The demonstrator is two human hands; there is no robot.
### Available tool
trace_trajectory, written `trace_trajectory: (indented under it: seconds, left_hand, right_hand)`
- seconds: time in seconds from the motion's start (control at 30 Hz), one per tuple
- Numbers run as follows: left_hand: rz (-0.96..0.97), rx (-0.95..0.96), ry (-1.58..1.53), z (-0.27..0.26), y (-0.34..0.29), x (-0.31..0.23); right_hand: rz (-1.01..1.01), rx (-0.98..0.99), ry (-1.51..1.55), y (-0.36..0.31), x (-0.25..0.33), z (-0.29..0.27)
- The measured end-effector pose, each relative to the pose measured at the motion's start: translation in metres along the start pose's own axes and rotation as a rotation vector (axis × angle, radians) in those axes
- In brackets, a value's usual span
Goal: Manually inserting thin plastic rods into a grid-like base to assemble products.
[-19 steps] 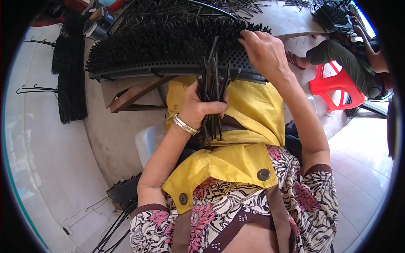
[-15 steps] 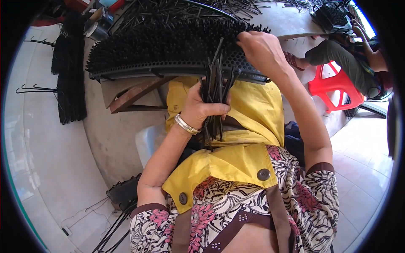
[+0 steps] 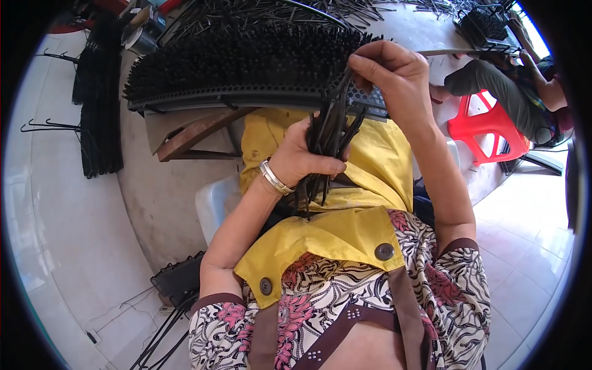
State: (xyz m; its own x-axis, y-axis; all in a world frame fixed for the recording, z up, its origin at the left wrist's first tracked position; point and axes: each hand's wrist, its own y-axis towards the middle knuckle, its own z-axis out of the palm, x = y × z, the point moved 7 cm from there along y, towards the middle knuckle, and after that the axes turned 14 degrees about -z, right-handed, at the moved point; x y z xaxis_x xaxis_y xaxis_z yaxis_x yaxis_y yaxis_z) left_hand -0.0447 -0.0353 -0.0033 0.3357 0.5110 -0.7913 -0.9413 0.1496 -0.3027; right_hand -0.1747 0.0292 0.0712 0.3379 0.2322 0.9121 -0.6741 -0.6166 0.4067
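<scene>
A bundle of thin black strips stands roughly upright in my left hand, its fingers and thumb wrapped round the middle. My right hand is closed in a pinch just above the top of that bundle. One strip appears to reach up to its fingertips; the exact grip is partly hidden. Beyond both hands lies a curved black perforated panel, densely filled with upright black strips. At its right end, beneath my right hand, a patch of bare holes shows.
A brown support frame is under the panel. Many loose black strips lie behind it. Dark bristly pieces with hooked rods are at the left. At the right, a person sits by a red stool. Yellow apron cloth covers my lap.
My right hand has drawn back from the panel's bare holes to the top of the bundle. The bundle in my left hand has shifted slightly right and tilts more.
</scene>
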Motion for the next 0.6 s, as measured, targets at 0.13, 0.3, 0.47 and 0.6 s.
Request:
trace_trajectory:
  seconds: [0.13,0.3,0.47,0.6]
  left_hand:
    - [-0.016,-0.02,-0.011,-0.003,0.002,0.004]
    - [-0.016,-0.112,-0.112,-0.015,-0.003,0.007]
    - [0.007,-0.118,-0.135,-0.016,-0.003,0.007]
    - [0.029,-0.132,-0.151,-0.018,-0.006,0.006]
  right_hand:
    - [-0.132,-0.241,0.026,0.009,0.002,-0.04]
    - [-0.248,-0.42,-0.348,0.002,0.01,-0.066]
    - [-0.393,-0.374,-0.577,-0.01,0.002,-0.053]
    - [-0.542,-0.354,-0.725,-0.008,0.006,-0.05]
